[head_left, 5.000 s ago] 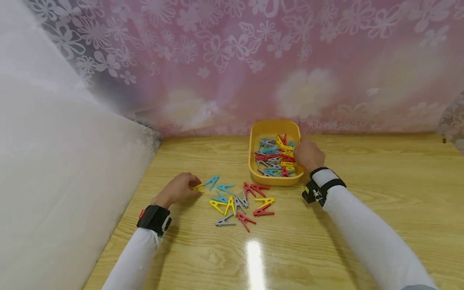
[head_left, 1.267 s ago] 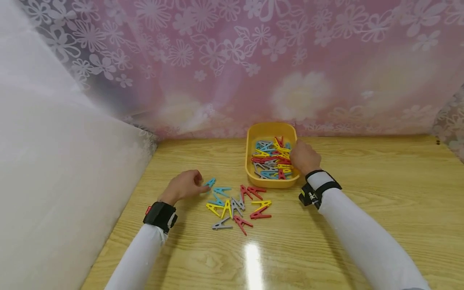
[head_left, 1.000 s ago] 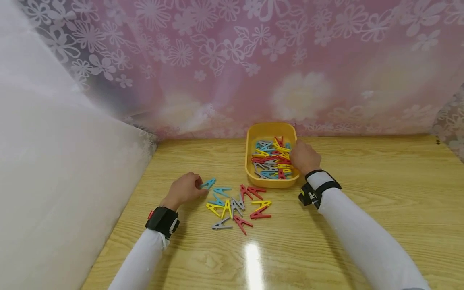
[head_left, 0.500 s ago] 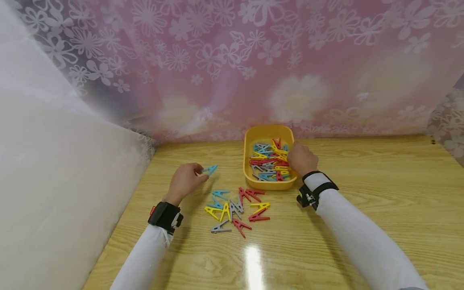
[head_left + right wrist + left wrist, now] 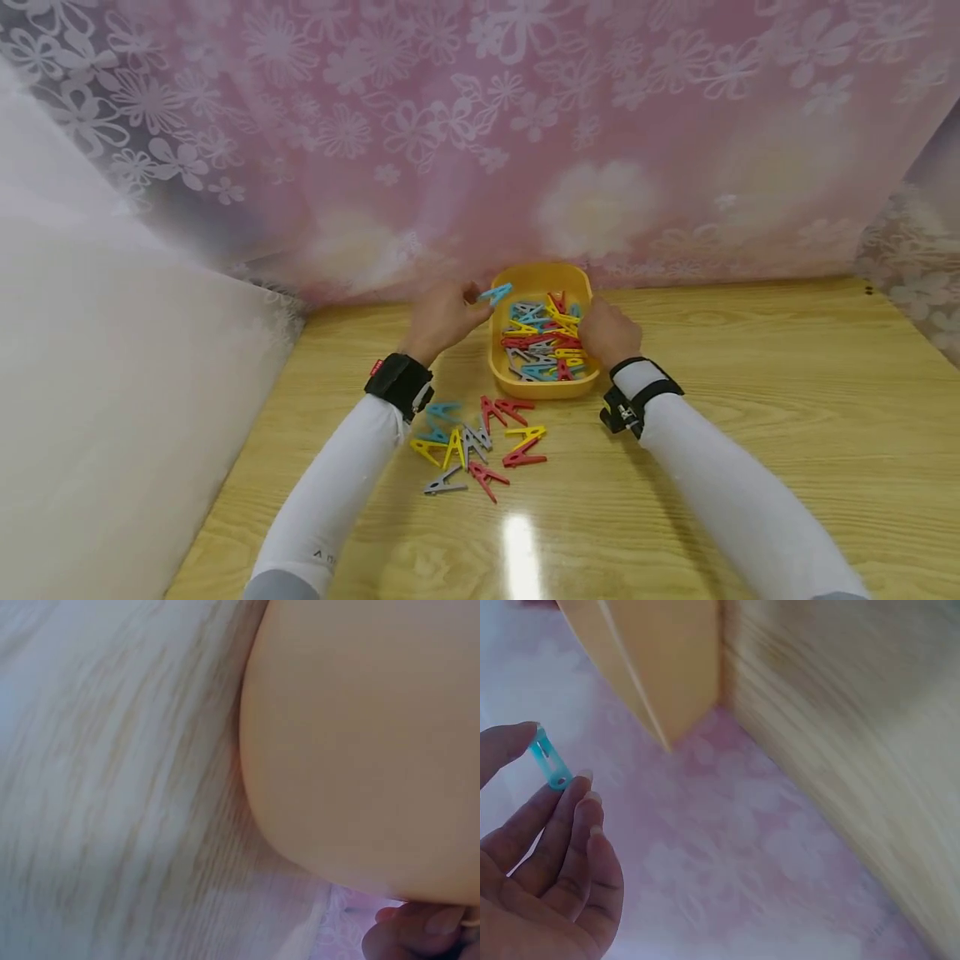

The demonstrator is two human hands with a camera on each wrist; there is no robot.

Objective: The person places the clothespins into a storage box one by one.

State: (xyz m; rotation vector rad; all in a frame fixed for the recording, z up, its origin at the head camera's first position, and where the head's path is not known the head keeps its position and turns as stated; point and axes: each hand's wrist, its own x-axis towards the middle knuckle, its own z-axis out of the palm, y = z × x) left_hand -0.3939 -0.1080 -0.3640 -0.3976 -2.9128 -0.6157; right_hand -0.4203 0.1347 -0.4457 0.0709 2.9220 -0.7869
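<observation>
Hands at work over a yellow plastic tray (image 5: 501,368) of coloured clothes pegs on a pale wooden table (image 5: 750,350). The left hand (image 5: 442,318) pinches a small blue plastic clothes peg (image 5: 496,292) between thumb and fingertips; half a second ago hand and peg were low over the table to the tray's left, and now the peg hangs at the tray's far left rim, above the pegs inside. By this reading the carry is nearly complete and only the release remains. The right hand (image 5: 607,332) rests against the tray's right rim as before, fingers curled over its edge. Loose pegs (image 5: 472,442) in red, yellow, grey and blue lie in front of the tray. The left wrist view confirms the pinch on the peg (image 5: 549,761), with the tray's outer wall (image 5: 667,660) beyond. The right wrist view shows only the tray wall (image 5: 360,735) and fingertips (image 5: 420,930), not the grip. A pink floral curtain (image 5: 525,125) hangs behind.
</observation>
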